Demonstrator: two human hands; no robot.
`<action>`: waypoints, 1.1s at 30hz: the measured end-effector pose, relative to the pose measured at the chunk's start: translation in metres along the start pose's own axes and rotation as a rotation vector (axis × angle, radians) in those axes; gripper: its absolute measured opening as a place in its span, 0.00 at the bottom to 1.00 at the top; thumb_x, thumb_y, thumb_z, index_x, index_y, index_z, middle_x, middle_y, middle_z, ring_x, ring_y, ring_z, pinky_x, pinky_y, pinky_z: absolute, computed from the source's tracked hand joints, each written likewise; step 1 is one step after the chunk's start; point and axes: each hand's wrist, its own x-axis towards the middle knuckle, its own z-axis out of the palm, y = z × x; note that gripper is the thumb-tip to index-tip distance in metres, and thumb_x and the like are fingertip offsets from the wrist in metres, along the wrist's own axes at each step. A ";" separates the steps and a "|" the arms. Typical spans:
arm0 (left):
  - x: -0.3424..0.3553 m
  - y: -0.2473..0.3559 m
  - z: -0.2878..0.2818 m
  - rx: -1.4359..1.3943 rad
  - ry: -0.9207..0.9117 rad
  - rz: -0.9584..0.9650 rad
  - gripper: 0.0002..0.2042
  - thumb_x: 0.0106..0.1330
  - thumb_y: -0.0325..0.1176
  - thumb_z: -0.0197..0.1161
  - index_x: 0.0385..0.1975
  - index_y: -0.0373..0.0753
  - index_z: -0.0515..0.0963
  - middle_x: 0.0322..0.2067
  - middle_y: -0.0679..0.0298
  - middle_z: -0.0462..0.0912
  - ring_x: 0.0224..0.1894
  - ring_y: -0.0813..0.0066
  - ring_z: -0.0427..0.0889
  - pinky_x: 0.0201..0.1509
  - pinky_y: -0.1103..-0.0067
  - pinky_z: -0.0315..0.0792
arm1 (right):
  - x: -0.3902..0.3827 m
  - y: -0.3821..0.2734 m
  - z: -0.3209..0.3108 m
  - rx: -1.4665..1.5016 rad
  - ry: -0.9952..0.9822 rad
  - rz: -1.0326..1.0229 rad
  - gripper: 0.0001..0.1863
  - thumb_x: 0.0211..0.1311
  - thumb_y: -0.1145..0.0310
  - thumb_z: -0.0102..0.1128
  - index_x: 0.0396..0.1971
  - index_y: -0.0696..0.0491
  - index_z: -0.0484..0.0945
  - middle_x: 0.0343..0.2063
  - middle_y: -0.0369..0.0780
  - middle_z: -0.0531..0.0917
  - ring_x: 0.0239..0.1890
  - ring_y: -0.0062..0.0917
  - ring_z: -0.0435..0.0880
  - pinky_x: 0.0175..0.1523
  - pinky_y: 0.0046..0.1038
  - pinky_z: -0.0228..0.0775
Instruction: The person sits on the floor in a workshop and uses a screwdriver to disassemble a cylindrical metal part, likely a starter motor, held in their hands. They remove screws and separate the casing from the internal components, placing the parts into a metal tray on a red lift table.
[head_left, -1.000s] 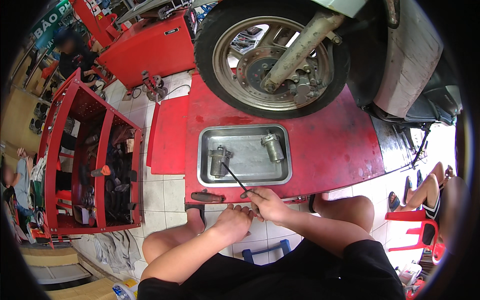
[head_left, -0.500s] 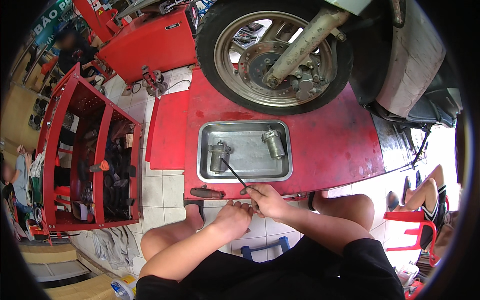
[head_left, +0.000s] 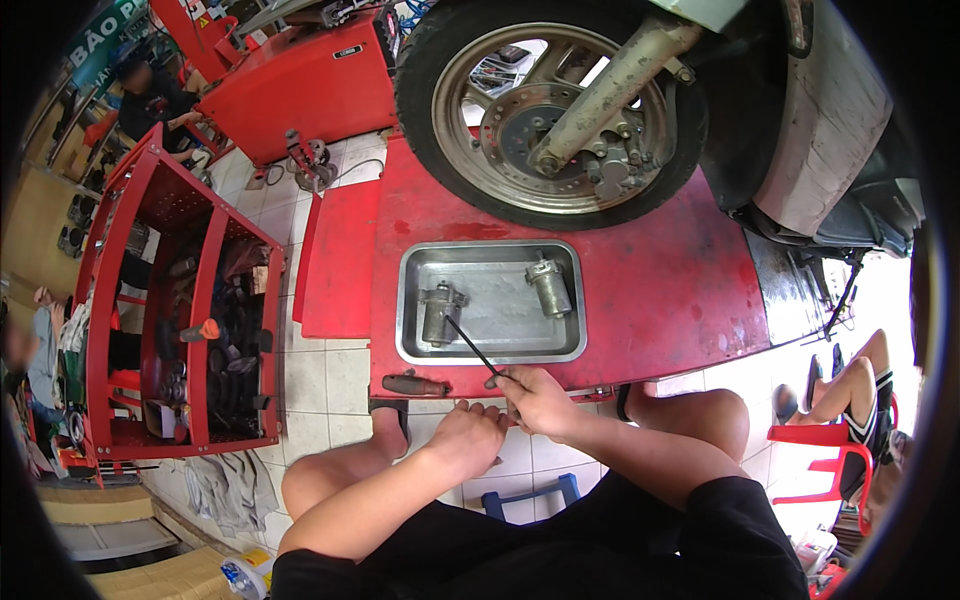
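With little changed, the fingers of your right hand still pinch the rod, seemingly keeping to the ten-o'clock cylinder; your left hand grips I can't tell what.

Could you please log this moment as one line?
right hand: holds rod, tip at left cylinder; left hand: beside right hand; tray: left cylinder, right cylinder; handle: on bench

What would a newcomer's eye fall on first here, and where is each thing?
Probably the big wheel, at top centre over the red platform. Below it, a metal tray holds one cylindrical metal part on its left and another on its right. Nearer the person, the right hand holds a thin dark rod pointing toward the left part.
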 end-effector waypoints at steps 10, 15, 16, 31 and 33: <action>-0.005 -0.001 -0.002 0.008 0.047 0.012 0.29 0.59 0.47 0.68 0.53 0.31 0.74 0.48 0.54 0.78 0.51 0.58 0.79 0.58 0.62 0.70 | -0.006 0.005 0.000 -0.398 0.135 -0.306 0.14 0.71 0.66 0.52 0.41 0.63 0.78 0.16 0.45 0.78 0.20 0.29 0.79 0.29 0.34 0.70; -0.004 -0.001 -0.002 0.013 0.039 0.014 0.28 0.59 0.48 0.68 0.52 0.31 0.75 0.47 0.54 0.79 0.51 0.58 0.80 0.58 0.62 0.70 | -0.007 -0.003 0.000 -0.459 0.148 -0.344 0.15 0.69 0.66 0.53 0.43 0.63 0.80 0.19 0.51 0.80 0.24 0.42 0.83 0.32 0.39 0.71; -0.004 -0.001 -0.002 0.014 0.044 0.015 0.28 0.59 0.48 0.68 0.51 0.31 0.75 0.47 0.54 0.79 0.51 0.58 0.80 0.58 0.62 0.70 | -0.008 -0.002 0.001 -0.483 0.159 -0.371 0.15 0.69 0.67 0.53 0.43 0.63 0.80 0.20 0.52 0.80 0.26 0.44 0.83 0.33 0.40 0.72; -0.002 0.000 -0.001 -0.005 0.038 0.011 0.28 0.58 0.48 0.68 0.51 0.31 0.75 0.46 0.54 0.79 0.50 0.57 0.80 0.59 0.61 0.70 | -0.009 -0.002 -0.003 -0.643 0.199 -0.406 0.12 0.67 0.68 0.53 0.39 0.61 0.81 0.22 0.55 0.80 0.31 0.52 0.82 0.38 0.47 0.73; -0.002 0.000 0.000 -0.005 0.047 0.015 0.28 0.58 0.48 0.68 0.51 0.31 0.75 0.46 0.54 0.79 0.50 0.57 0.80 0.59 0.61 0.70 | -0.006 0.001 -0.005 -0.645 0.217 -0.408 0.12 0.67 0.68 0.53 0.38 0.61 0.81 0.22 0.55 0.80 0.31 0.52 0.82 0.38 0.47 0.73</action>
